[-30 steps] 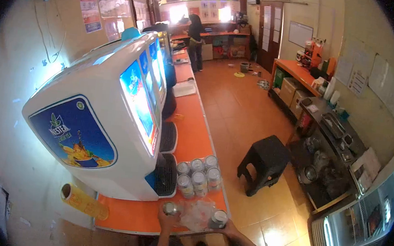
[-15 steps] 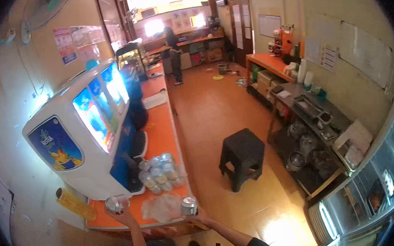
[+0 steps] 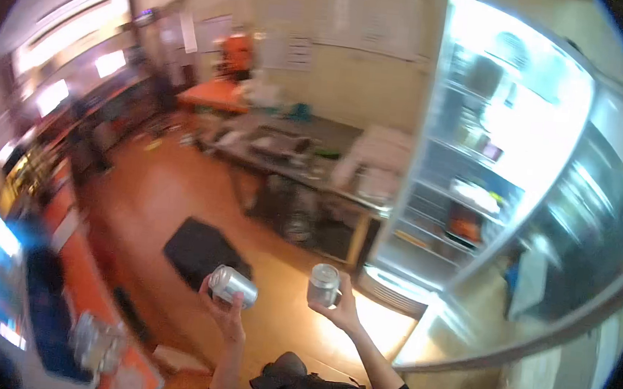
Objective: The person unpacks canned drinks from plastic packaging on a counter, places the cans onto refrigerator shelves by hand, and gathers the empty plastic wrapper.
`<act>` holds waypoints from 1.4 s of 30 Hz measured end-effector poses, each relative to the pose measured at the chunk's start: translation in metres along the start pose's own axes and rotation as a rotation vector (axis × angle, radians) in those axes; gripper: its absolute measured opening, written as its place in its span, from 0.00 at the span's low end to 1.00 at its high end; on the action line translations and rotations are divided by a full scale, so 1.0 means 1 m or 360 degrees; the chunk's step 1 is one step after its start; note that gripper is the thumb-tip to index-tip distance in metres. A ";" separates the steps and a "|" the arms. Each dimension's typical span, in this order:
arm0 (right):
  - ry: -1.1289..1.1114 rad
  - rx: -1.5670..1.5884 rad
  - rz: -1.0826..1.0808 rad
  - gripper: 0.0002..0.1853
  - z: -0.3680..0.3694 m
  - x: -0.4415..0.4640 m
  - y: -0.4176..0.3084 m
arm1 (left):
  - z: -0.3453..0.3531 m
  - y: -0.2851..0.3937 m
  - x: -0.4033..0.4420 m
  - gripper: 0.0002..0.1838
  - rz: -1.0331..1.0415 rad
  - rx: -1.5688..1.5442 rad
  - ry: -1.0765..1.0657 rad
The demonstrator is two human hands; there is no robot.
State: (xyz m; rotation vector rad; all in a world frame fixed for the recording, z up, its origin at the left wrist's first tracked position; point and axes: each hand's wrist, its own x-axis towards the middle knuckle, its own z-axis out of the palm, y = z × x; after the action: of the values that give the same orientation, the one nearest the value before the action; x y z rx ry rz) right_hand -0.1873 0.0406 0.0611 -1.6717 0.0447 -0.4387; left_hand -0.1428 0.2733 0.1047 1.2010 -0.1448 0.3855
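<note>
My left hand (image 3: 225, 316) is closed round a silver drink can (image 3: 235, 286), which lies tilted on its side in the grip. In my right hand (image 3: 344, 313) is a second silver can (image 3: 324, 283), held more upright with its top towards me. Both cans are in the air over the floor, apart from each other. Their printing is too blurred to read. Beyond them stands a lit upright fridge (image 3: 387, 264), its shelves in plain sight with several items on them.
A black stool (image 3: 206, 253) stands on the floor just beyond my left hand. On the left, more cans (image 3: 98, 342) sit on the orange counter (image 3: 90, 271) beside a drink dispenser (image 3: 4, 279). A metal worktable (image 3: 332, 133) with trays runs along the wall.
My view has swung to the right, from the counter towards the lit fridge. Both hands have left the counter's edge, each with its can still in it.
</note>
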 end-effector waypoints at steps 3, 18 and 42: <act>0.0380 -0.0041 -0.0077 0.45 -0.073 0.008 -0.008 | 0.094 -0.024 0.008 0.39 -0.0135 -0.0138 -0.0393; 0.1213 -0.0029 -0.0349 0.46 -0.312 0.134 -0.035 | 0.591 -0.106 0.123 0.45 0.0111 -0.0633 -0.1578; 0.0680 -0.0116 -0.0585 0.47 -0.420 0.245 -0.092 | 0.795 -0.162 0.186 0.23 0.1157 0.0881 -0.1512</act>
State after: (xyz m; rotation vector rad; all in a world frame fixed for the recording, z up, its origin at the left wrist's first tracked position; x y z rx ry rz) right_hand -0.1117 -0.4114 0.2482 -1.6336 0.0692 -1.0789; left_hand 0.1628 -0.4739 0.3077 1.7879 -1.3950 0.4653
